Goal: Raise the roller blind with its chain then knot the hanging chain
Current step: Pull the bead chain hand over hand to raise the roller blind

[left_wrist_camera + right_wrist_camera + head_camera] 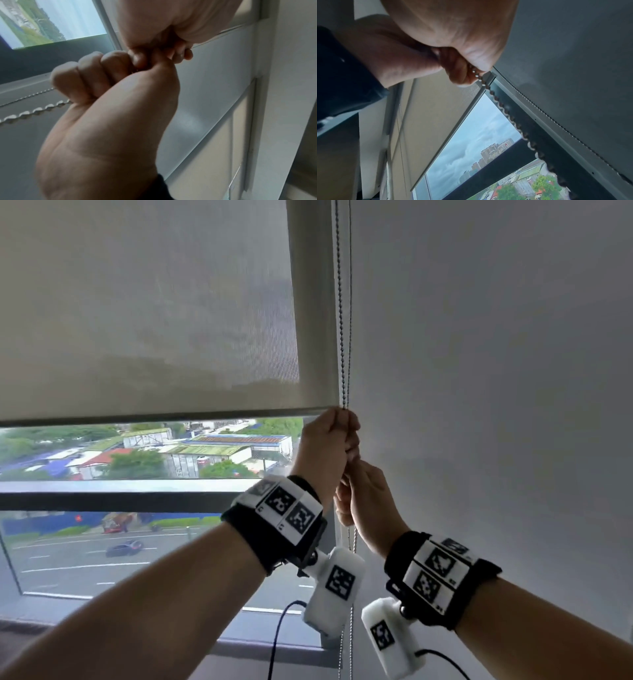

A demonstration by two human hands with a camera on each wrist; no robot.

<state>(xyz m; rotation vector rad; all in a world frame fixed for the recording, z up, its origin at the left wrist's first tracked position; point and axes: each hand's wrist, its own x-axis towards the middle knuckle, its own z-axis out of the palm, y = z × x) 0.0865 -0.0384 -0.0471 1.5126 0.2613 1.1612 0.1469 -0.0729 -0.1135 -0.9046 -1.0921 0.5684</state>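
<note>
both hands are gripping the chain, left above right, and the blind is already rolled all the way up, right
Not quite. The blind is only partly up: in the head view its bottom bar sits level with the upper hand, still covering most of the window. The rest holds: the left hand grips the chain above the right hand.

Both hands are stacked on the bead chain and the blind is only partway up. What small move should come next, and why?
Probably another downward pull on the chain, hand over hand. The blind still covers most of the window, its bottom bar level with the upper hand, so raising is not finished. The left hand grips the chain just above the right hand, so the right could draw down while the left reaches higher.
</note>
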